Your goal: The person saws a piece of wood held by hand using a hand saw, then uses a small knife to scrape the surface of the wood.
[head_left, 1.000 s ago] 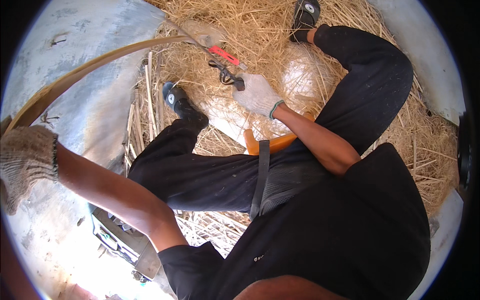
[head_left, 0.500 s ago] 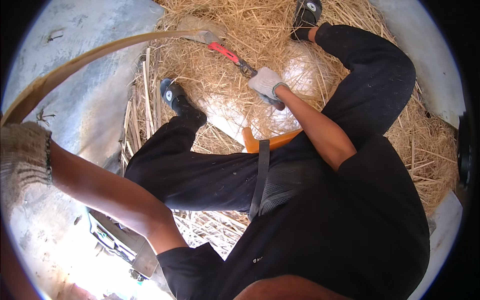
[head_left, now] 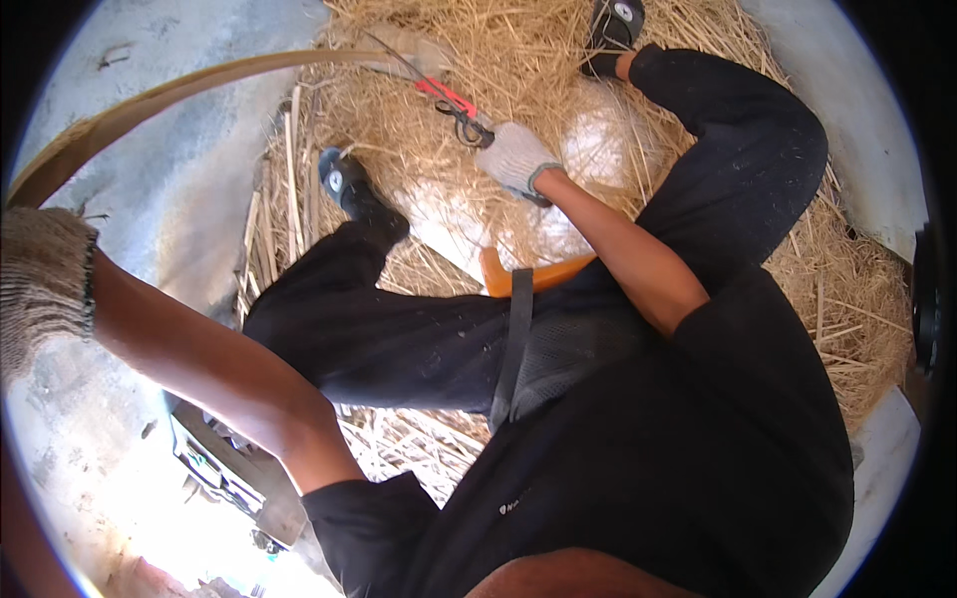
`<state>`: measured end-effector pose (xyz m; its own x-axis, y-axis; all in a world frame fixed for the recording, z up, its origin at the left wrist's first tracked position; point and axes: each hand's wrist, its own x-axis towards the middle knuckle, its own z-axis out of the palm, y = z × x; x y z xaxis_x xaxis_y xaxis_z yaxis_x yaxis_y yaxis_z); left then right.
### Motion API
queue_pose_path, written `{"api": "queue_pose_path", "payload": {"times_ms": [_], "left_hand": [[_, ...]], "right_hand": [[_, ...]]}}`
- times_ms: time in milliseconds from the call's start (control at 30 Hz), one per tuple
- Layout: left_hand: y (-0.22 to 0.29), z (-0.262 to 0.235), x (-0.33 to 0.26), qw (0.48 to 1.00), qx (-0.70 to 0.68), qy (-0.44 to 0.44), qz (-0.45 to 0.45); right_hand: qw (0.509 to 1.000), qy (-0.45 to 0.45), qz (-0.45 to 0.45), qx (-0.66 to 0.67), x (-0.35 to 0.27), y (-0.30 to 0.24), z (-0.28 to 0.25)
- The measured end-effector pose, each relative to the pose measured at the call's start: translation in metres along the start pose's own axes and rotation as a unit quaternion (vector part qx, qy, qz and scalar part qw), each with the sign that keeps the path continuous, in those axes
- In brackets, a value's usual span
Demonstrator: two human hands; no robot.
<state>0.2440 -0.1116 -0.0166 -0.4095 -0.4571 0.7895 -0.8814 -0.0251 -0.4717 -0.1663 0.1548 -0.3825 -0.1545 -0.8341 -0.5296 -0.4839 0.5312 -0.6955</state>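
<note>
Clasping red-black tool (head_left: 457, 101): right fingers (head_left: 503, 164) | tan strip (head_left: 150, 100), curved | left hand (head_left: 45, 279): grip unclear

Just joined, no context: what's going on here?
The person's white-gloved right hand grips a slim, dark tool with black loops. A long, bent, yellowish-brown strip runs to the gloved left hand, whose grip is hidden at the picture's edge. In view, the tool crosses near the strip's far end beside a narrow red piece, over loose tan straw; whether they touch can't be told.

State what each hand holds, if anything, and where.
Right hand: a thin dark tool, by its near end. Left hand: apparently the curved strip, near end.
</note>
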Motion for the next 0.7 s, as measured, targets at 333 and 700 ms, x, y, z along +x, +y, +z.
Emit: {"api": "queue_pose_path", "payload": {"times_ms": [333, 700], "left_hand": [[0.006, -0.010, -0.009, 1.000, 0.008, 0.005, -0.004], [0.005, 0.006, 0.011, 0.997, 0.072, -0.008, 0.016]], "right_hand": [[0.980, 0.092, -0.176, 0.015, -0.038, -0.045, -0.034], [0.982, -0.063, 0.156, 0.081, 0.012, 0.014, -0.016]]}}
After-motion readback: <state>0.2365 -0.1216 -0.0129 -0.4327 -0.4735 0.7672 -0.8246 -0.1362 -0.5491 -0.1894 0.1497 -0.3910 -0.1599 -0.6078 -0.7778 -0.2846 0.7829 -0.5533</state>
